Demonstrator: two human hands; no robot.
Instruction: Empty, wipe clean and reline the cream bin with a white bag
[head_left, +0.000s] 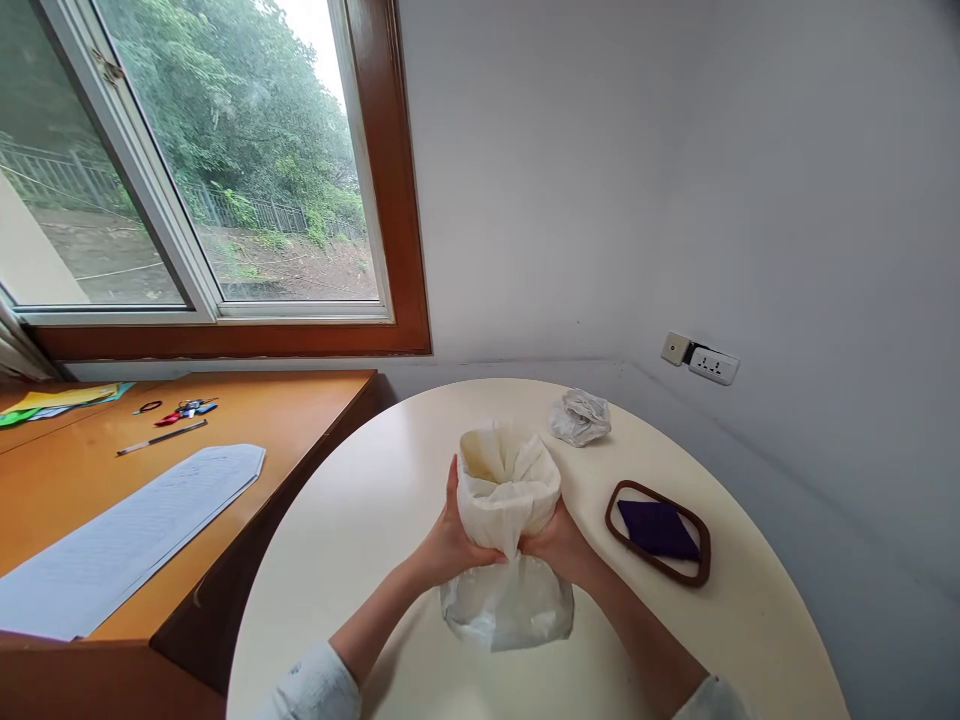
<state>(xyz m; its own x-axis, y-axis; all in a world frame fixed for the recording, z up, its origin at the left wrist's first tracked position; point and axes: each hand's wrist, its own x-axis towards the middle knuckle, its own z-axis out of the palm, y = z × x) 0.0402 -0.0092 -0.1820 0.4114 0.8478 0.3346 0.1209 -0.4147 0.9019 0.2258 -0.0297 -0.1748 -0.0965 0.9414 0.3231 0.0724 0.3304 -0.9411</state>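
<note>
A thin white plastic bag (510,510) stands on the round table in front of me. Its mouth is wide and rounded, with the top edge turned outward, as if over a rim; any container inside is hidden. The lower part of the bag (510,605) spreads loosely toward me. My left hand (457,540) grips its left side, thumb across the front. From the right, my right hand (556,545) holds the gathered plastic, its thumb near the front middle and most of its fingers hidden behind.
On the cream round table (352,500) lie a crumpled whitish plastic bag (580,417) and a brown rounded frame (705,545) around a folded dark purple cloth (658,528). The wooden desk (300,410) at left holds papers (142,540), a pen (161,438) and keys (187,410).
</note>
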